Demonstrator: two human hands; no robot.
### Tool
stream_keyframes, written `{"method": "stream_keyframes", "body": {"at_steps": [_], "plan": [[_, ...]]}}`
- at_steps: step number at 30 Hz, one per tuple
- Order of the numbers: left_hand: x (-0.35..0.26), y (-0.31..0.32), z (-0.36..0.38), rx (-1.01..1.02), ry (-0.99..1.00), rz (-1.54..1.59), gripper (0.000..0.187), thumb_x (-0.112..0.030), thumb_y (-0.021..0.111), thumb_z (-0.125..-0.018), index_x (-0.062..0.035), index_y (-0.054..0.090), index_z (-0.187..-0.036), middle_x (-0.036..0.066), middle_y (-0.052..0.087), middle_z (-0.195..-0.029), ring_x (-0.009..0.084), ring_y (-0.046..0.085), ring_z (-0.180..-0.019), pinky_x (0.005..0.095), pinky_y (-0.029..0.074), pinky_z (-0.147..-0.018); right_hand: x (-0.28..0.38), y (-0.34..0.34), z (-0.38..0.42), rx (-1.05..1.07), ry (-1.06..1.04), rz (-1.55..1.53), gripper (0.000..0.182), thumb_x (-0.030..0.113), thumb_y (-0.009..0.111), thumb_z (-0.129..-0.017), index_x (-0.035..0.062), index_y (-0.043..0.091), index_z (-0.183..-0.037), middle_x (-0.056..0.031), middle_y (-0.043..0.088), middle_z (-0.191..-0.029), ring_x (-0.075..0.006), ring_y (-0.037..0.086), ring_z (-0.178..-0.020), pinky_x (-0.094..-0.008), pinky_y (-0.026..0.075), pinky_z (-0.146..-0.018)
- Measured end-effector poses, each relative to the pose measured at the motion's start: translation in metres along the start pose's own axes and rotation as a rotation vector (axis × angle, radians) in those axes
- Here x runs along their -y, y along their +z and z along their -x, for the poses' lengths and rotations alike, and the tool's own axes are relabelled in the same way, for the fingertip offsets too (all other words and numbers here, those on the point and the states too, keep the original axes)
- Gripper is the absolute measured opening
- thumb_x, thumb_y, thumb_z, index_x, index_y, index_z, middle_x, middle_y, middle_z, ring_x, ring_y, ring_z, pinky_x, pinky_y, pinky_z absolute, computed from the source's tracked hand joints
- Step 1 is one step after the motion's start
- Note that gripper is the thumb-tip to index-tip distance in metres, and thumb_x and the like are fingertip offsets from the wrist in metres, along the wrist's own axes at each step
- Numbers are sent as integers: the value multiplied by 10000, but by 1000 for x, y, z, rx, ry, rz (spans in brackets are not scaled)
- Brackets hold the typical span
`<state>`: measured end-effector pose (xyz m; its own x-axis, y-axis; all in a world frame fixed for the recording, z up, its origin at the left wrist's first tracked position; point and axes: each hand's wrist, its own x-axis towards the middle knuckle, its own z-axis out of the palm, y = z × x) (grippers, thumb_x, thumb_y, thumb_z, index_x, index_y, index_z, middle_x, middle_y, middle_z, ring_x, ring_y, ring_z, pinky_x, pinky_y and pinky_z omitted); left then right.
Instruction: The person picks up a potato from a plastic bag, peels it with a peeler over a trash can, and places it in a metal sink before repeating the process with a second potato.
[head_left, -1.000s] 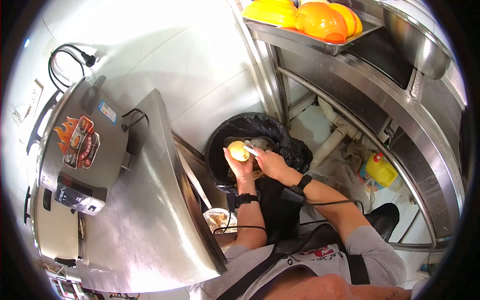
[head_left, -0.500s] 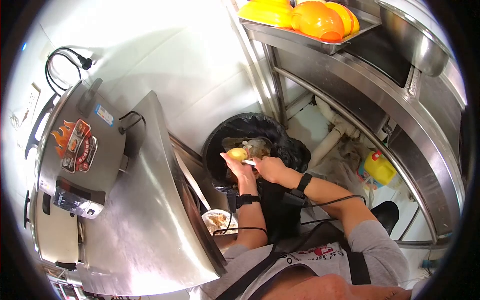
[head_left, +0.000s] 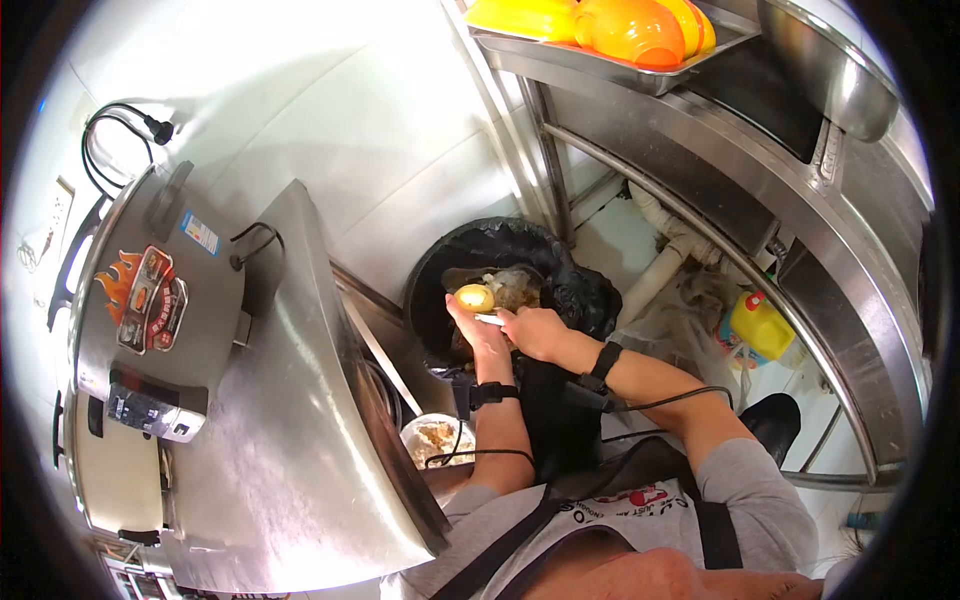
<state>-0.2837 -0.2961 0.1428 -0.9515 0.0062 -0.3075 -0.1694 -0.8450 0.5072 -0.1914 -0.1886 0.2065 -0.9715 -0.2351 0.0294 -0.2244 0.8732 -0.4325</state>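
A yellow, peeled-looking potato rests in my left hand, whose fingers curl around its side. Closed around a white-handled peeler, my right hand is just to the right of the potato. The peeler's tip lies close under the potato; whether it touches cannot be made out. Both hands are over a bin lined with a black bag. Inside the bin, scraps and a pale, crumpled, translucent bag are visible.
A steel counter bearing a large cooker stands on the left. Below it is a white container of scraps. On the right are a steel rack, a pipe and a yellow bottle. Orange bowls sit above.
The potato has risen slightly and turned in my left hand, showing more of its yellow side. The peeler and my right hand have shifted slightly left. The view has tilted a little.
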Motion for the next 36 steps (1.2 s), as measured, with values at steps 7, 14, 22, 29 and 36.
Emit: {"method": "stream_keyframes", "body": {"at_steps": [7, 14, 22, 29, 36], "plan": [[2, -4, -10, -14, -93, 8, 518, -551, 509, -847, -92, 530, -1088, 81, 584, -1052, 279, 554, -995, 504, 452, -860, -8, 3, -3, -260, 218, -95, 324, 253, 473, -919, 79, 484, -1192, -209, 614, -885, -381, 629, -780, -461, 514, -652], [0, -9, -11, -115, 91, -128, 567, -503, 587, -841, -36, 470, -1140, 117, 546, -1060, 273, 566, -925, 445, 498, -796, -3, 3, -4, -22, 106, -131, 265, 233, 481, -905, 48, 515, -1092, -219, 623, -887, -402, 622, -780, -487, 500, -672], [8, -15, -19, 39, 2, 100, 573, -566, 457, -875, -37, 526, -1084, 137, 594, -1022, 318, 584, -933, 470, 484, -819, -7, 1, 1, -262, 194, -76, 304, 267, 499, -906, 99, 500, -1159, -182, 609, -866, -371, 628, -735, -461, 511, -623], [5, -13, -14, 279, -22, -41, 431, -405, 471, -933, -21, 527, -1122, 125, 613, -1054, 283, 590, -977, 411, 467, -875, -9, 12, -13, -429, 117, 52, 425, 297, 538, -888, 132, 464, -1272, -171, 563, -881, -336, 631, -699, -429, 513, -580], [-5, -4, -6, 53, 209, 4, 409, -375, 566, -907, -31, 488, -1113, 124, 596, -1004, 286, 596, -902, 482, 523, -751, -14, 5, -2, -129, 168, 37, 347, 276, 506, -896, 111, 502, -1202, -165, 583, -877, -339, 638, -745, -451, 512, -626]]}}
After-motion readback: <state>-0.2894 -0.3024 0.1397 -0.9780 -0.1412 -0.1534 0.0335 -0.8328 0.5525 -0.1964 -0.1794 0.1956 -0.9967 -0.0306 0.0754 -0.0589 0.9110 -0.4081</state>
